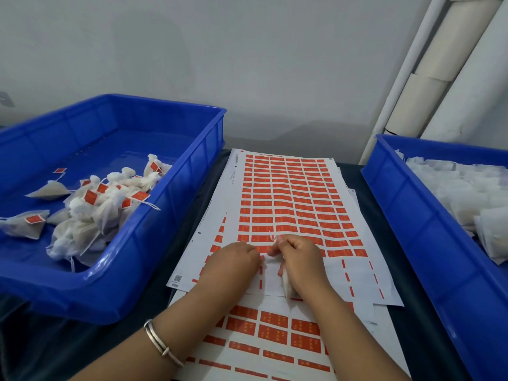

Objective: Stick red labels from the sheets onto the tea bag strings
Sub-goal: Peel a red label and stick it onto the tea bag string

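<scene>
Several labelled tea bags [90, 207] are lying in the blue bin [170, 224] at left; many unlabelled bags [461, 193] are waiting at right. Over the label sheet [288, 193], the right hand [299, 259] is pinching a tea bag [287, 285] and string, while the left hand [236, 259], fingers curled, is meeting it.

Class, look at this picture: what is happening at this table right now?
A person is labelling tea bags. Both hands meet over the top label sheet: the right hand holds a tea bag and pinches its string, and the left hand works beside it. Labelled bags lie in the left blue bin; unlabelled ones fill the right bin.
</scene>
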A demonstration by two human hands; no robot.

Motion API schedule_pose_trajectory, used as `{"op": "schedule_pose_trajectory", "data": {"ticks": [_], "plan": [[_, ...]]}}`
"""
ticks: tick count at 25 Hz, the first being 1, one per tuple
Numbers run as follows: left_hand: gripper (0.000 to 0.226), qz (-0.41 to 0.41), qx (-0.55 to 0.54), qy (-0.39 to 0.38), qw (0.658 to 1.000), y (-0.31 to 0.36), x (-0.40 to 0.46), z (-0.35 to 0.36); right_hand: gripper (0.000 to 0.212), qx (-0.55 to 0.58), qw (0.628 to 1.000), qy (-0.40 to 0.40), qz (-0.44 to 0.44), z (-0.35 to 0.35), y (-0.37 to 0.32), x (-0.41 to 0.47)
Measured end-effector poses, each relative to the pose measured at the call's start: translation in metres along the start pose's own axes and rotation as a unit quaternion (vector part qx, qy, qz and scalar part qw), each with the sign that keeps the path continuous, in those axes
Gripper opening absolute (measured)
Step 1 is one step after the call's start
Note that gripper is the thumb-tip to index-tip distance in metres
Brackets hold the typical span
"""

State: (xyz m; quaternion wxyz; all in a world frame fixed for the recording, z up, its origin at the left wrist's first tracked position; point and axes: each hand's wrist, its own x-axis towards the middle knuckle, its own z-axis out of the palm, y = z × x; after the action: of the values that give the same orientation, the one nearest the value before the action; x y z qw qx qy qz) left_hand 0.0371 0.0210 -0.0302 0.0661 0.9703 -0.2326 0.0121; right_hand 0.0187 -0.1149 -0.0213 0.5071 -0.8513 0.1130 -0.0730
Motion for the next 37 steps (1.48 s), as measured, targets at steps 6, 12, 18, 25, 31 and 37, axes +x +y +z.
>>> {"op": "schedule_pose_trajectory", "data": {"ticks": [6,12,18,25,31,37], "plan": [[0.042,-0.075,-0.128,0.024,0.989,-0.003,-0.004,-0.002,0.036,0.028,1.000,0.008,0.004,0.000,0.001,0.000],[0.031,-0.104,-0.075,0.005,0.992,0.004,0.001,-0.005,0.036,0.063,0.998,0.008,0.005,-0.001,0.003,-0.001],[0.025,0.020,0.080,-0.055,0.995,0.006,0.007,-0.012,0.035,0.067,0.998,0.009,0.010,-0.001,0.007,0.000],[0.037,0.032,-0.114,-0.022,0.993,-0.030,0.002,-0.014,0.035,0.078,0.997,0.010,0.019,-0.003,0.008,-0.001],[0.036,0.025,-0.060,-0.006,0.998,-0.025,0.004,-0.008,0.036,0.085,0.996,0.002,0.019,-0.006,0.011,-0.004],[0.030,0.073,0.038,0.006,0.997,-0.013,-0.004,-0.004,0.037,0.086,0.996,0.006,0.025,-0.003,0.010,-0.005]]}}
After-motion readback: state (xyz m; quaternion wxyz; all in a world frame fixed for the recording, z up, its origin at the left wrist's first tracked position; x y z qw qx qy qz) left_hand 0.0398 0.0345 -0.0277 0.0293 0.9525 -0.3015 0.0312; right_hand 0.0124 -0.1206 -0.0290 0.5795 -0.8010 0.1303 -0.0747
